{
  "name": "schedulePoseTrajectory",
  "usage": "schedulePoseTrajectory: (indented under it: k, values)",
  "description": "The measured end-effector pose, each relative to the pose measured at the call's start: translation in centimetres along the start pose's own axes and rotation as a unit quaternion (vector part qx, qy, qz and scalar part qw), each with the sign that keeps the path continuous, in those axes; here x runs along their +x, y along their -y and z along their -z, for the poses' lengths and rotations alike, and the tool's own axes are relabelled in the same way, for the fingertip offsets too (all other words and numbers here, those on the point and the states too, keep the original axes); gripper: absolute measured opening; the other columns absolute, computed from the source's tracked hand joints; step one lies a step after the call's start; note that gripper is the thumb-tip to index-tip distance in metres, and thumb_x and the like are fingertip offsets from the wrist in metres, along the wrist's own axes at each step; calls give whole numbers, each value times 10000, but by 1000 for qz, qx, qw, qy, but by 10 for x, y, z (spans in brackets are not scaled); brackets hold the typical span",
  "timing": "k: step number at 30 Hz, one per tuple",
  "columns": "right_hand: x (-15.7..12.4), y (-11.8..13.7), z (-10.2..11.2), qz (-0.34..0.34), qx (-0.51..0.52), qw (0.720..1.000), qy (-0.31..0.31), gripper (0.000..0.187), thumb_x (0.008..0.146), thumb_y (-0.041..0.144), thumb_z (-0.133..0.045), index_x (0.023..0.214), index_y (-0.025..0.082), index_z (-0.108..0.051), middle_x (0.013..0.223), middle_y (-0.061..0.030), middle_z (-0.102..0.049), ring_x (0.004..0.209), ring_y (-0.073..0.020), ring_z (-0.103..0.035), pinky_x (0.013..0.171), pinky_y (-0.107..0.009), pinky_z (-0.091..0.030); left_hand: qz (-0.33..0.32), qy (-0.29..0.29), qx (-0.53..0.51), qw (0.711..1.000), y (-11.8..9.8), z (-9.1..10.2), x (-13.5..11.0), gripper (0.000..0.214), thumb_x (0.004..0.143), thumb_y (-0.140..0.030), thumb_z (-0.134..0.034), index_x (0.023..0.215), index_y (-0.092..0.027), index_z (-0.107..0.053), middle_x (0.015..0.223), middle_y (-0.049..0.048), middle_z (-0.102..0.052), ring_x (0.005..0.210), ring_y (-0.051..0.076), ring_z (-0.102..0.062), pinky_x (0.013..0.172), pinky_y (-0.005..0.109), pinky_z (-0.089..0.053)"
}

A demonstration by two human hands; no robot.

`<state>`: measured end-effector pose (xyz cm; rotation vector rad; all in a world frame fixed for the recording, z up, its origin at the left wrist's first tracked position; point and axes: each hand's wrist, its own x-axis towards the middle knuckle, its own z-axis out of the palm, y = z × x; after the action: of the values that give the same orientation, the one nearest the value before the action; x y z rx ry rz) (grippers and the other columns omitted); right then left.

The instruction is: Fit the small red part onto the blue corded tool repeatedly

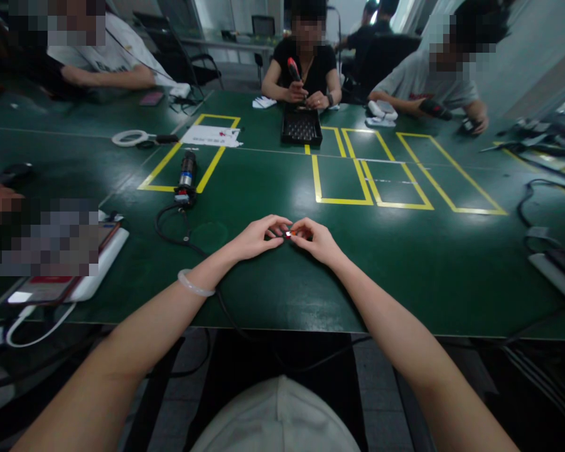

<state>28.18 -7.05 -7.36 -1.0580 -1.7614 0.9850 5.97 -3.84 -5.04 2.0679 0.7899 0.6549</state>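
Note:
My left hand (262, 237) and my right hand (316, 241) meet above the green table (273, 292). Between their fingertips is a small piece (289, 234) showing red, white and some orange, too small and too covered to name. Both hands pinch it, thumbs and forefingers curled toward each other. Left of my hands stands a black cylindrical device (187, 176) with a blue-and-silver band, its cable running toward the table's front edge.
Yellow tape rectangles (343, 201) mark the table. Across it, a person (306, 69) holds a red-and-black tool (293, 69) over a black tray (301, 139). A white sheet (209, 135) and a white ring (130, 139) lie far left. Cables (522, 201) run along the right.

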Motion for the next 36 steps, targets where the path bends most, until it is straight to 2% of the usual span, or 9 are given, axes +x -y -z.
schedulePoseTrajectory:
  k: [5,9,13,15,19,24,31,36]
  values:
    - [2,-3,-1,-36,99,994,19,274,823,395,-701,980,194,-601,855,-28,-704,706,-141,-628,700,-298,-506,-42,-32,61,997,-9,-2,-1,280,876,-283,-665,1136,-177,-655,1056,63,-673,942,186,-656,881,329,-525]
    - [1,-3,-2,-44,132,990,30,316,821,425,-717,999,200,-584,817,-19,-706,702,-146,-647,691,-298,-510,-37,-40,76,996,-13,-2,-1,208,917,-320,-631,1043,-167,-693,1014,60,-695,934,188,-665,881,323,-522]
    - [-1,-2,-5,-26,108,993,29,378,795,381,-746,1074,225,-544,799,17,-676,677,-130,-623,675,-282,-500,4,-50,67,996,-16,-1,-1,260,911,-379,-637,1028,-153,-688,972,62,-719,895,196,-678,846,322,-532]
    - [-1,-1,-6,-13,82,996,23,336,811,358,-725,1061,227,-542,789,23,-666,674,-126,-615,682,-281,-498,14,-47,55,997,-16,-2,0,283,909,-402,-636,1030,-151,-682,960,60,-722,889,197,-684,842,322,-536]
    - [-2,1,-4,-1,41,999,19,253,838,351,-695,1008,219,-561,781,17,-679,660,-127,-612,685,-285,-500,15,-43,28,999,-13,-4,1,290,903,-404,-639,1048,-154,-659,981,63,-723,905,195,-693,845,319,-542]
    - [-1,-2,-1,-7,40,999,22,249,862,391,-672,998,206,-577,818,-9,-715,701,-140,-649,704,-289,-516,14,-42,2,999,-8,-5,1,279,868,-354,-681,1058,-158,-621,1007,63,-725,930,191,-703,873,320,-545]
    - [-2,0,-1,6,26,999,22,233,851,360,-685,989,198,-592,834,-14,-691,741,-143,-641,731,-290,-517,22,-35,10,999,-8,-5,0,291,881,-409,-671,1019,-155,-637,1000,73,-727,921,201,-696,866,328,-540]
    - [-1,3,0,-14,8,1000,22,215,861,378,-663,959,201,-592,827,-10,-684,729,-141,-623,733,-293,-508,38,-33,43,998,-4,2,2,363,981,-494,-517,1046,-164,-653,941,66,-727,871,206,-688,827,324,-521]
